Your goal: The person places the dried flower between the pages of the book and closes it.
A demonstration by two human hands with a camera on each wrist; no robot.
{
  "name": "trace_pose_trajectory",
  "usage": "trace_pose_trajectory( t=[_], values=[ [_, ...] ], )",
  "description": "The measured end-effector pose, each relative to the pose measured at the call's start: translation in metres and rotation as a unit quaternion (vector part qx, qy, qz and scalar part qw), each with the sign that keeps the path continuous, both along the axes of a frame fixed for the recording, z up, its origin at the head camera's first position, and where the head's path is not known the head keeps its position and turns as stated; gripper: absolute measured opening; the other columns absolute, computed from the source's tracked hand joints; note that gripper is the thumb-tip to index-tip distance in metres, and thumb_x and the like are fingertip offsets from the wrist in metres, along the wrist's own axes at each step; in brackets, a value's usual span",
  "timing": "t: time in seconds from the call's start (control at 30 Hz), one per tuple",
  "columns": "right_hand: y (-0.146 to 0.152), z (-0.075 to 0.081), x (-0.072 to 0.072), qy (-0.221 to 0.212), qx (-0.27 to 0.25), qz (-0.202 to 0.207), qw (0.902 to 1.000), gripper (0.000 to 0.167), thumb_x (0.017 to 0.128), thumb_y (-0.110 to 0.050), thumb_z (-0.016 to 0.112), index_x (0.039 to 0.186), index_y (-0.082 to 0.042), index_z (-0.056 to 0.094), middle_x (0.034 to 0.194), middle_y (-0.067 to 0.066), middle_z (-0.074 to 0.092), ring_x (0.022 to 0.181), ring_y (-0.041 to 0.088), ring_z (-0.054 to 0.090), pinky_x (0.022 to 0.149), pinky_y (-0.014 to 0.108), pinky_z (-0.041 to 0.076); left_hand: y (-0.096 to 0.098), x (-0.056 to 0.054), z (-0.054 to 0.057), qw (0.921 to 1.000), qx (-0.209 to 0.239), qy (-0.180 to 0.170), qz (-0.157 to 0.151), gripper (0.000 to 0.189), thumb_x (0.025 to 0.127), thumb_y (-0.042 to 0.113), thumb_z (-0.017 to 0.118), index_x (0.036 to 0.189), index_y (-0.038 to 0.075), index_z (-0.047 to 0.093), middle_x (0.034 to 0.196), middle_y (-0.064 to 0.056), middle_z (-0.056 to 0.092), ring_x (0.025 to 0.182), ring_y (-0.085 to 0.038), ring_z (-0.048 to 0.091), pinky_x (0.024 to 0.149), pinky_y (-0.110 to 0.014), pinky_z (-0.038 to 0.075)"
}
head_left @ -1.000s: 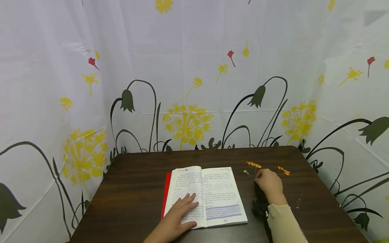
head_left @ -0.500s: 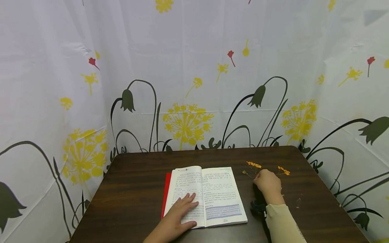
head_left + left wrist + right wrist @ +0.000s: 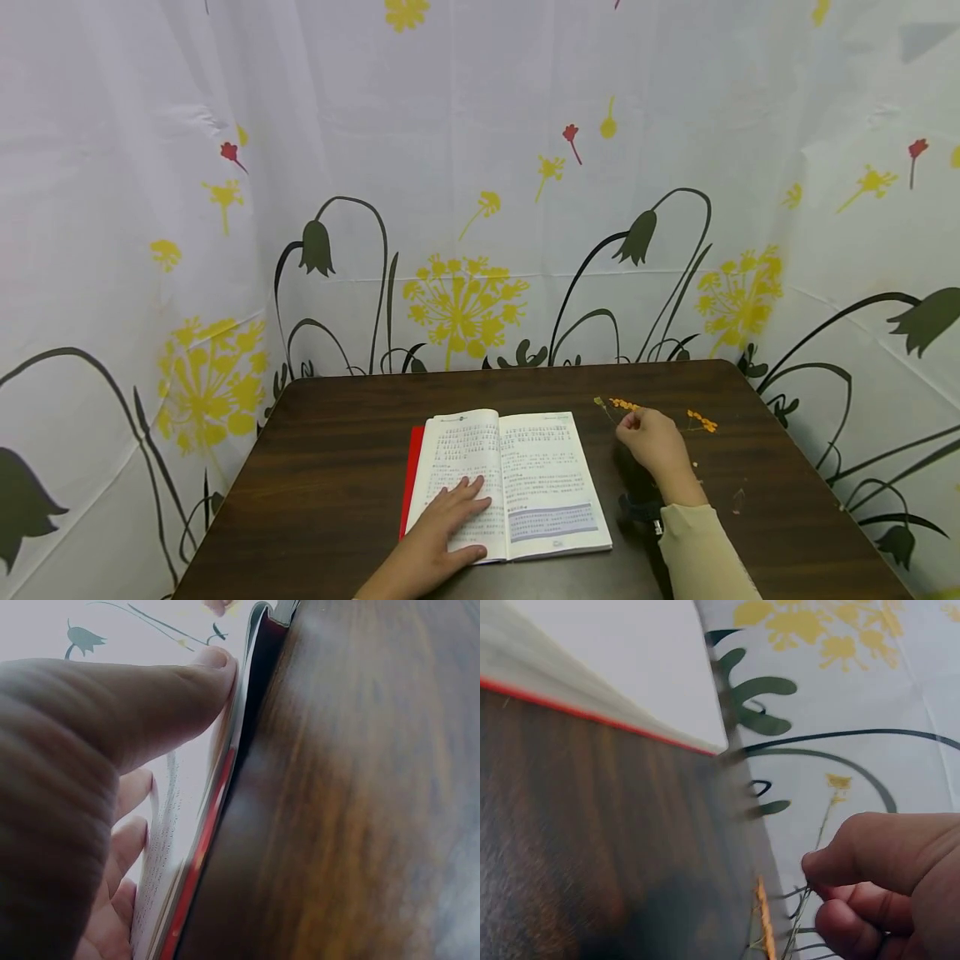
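My left hand [image 3: 444, 533] lies with spread fingers on the left page of an open book [image 3: 551, 467] with a red cover edge. In the left wrist view its thumb [image 3: 187, 694] presses near the page edge. My right hand [image 3: 658, 446] pinches the thin stem of a small yellow flower [image 3: 838, 782] between thumb and fingertips; the bloom points upward, away from the hand. Just beyond those fingers lies an orange flower sprig [image 3: 622, 404], its stem partly hidden by the hand. A second orange flower sprig [image 3: 702, 421] lies to the hand's right.
The dark wooden table [image 3: 330, 467] carries the book near its middle. Behind it hangs a white curtain [image 3: 450, 125] printed with flowers. Tiny pale bits [image 3: 738, 500] lie on the table right of my right forearm.
My right hand has shifted slightly up and left, lifting the small yellow flower with it. Its bloom now sits higher, beside the orange sprig. My left hand stays put on the book.
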State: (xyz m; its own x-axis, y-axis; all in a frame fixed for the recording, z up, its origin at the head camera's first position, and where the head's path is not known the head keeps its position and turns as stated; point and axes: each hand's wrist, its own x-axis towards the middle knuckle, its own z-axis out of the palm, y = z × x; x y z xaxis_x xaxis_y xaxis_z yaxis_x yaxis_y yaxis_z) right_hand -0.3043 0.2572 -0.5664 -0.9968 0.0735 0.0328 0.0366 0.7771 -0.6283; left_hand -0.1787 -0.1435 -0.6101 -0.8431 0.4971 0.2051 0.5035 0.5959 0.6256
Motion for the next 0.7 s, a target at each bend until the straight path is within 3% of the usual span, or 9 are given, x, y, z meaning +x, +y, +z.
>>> trace_pose_trajectory(
  t=[0.2,0.43,0.57,0.7],
  values=[
    [-0.001,0.009,0.000,0.022,-0.034,0.005,0.9992,0.012,0.097,-0.020,0.068,0.094,-0.009,0.070,0.080,0.004,0.060,0.070,0.021,0.052,0.065,0.034,0.041,0.000,0.001,0.000,1.0000,-0.001,0.001,0.000,0.063,0.097,0.038,0.082,0.153,0.018,0.063,0.173,-0.007,0.047,0.161,-0.041,0.041,0.126,-0.073,0.028],
    [-0.004,0.020,0.006,0.027,-0.026,0.009,0.9993,0.012,0.099,-0.021,0.067,0.094,-0.010,0.068,0.083,0.005,0.062,0.074,0.021,0.054,0.068,0.034,0.041,0.000,0.000,-0.002,1.0000,0.008,-0.004,-0.002,0.063,0.096,0.036,0.083,0.153,0.018,0.064,0.173,-0.007,0.047,0.162,-0.040,0.040,0.126,-0.073,0.028],
    [-0.011,0.034,0.014,0.034,-0.037,0.020,0.9985,0.012,0.101,-0.022,0.070,0.098,-0.010,0.070,0.087,0.005,0.065,0.076,0.021,0.056,0.068,0.033,0.044,0.000,0.001,-0.003,0.9999,0.004,-0.011,0.000,0.063,0.096,0.037,0.083,0.154,0.020,0.063,0.174,-0.005,0.046,0.163,-0.039,0.039,0.128,-0.071,0.026],
    [-0.026,0.053,0.031,0.031,-0.084,0.039,0.9952,0.013,0.104,-0.022,0.072,0.110,-0.012,0.068,0.097,0.005,0.066,0.082,0.021,0.058,0.070,0.033,0.047,0.000,0.000,-0.003,0.9999,0.003,-0.014,0.002,0.064,0.095,0.036,0.083,0.154,0.021,0.062,0.174,-0.004,0.045,0.163,-0.038,0.038,0.129,-0.070,0.025]
  ],
)
